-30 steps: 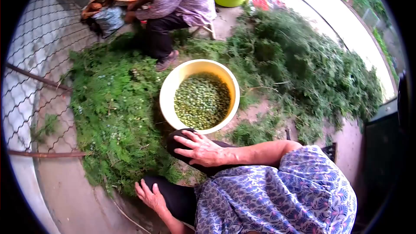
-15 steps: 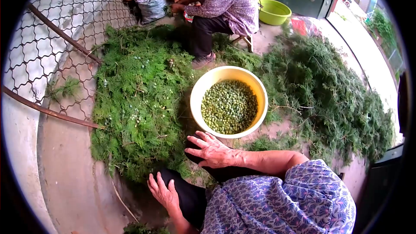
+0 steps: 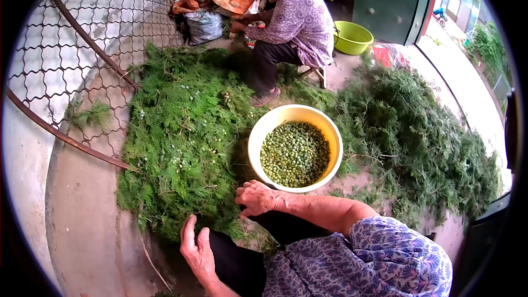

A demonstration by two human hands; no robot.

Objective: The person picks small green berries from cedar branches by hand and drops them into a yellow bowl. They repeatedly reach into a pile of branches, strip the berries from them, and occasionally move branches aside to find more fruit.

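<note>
My right hand (image 3: pixel 256 197) is above my right knee, just below the near rim of a cream-yellow basin (image 3: pixel 256 157). Its fingers are curled downward and the tips are partly hidden, so anything in them is not visible. Small round green cones or berries (image 3: pixel 295 154) fill much of the basin. At the lower left, my left hand (image 3: pixel 198 250) is beside my left knee, fingers raised and thumb apart, with nothing visible in it. A heap of green conifer branches (image 3: pixel 176 143), dotted with pale berries, lies just beyond both hands.
A second heap of darker branches (image 3: pixel 418 132) spreads to the right. Another person (image 3: pixel 300 22) sits on a low stool (image 3: pixel 321 77) beyond the basin. Wire mesh (image 3: pixel 66 55) with a rusty frame stands at left; a lime-green basin (image 3: pixel 352 41) sits near a green door (image 3: pixel 388 3).
My right hand's spread fingers have curled downward. My left hand has turned and its fingers have drawn together. The surroundings have shifted lower in view as my head moved.
</note>
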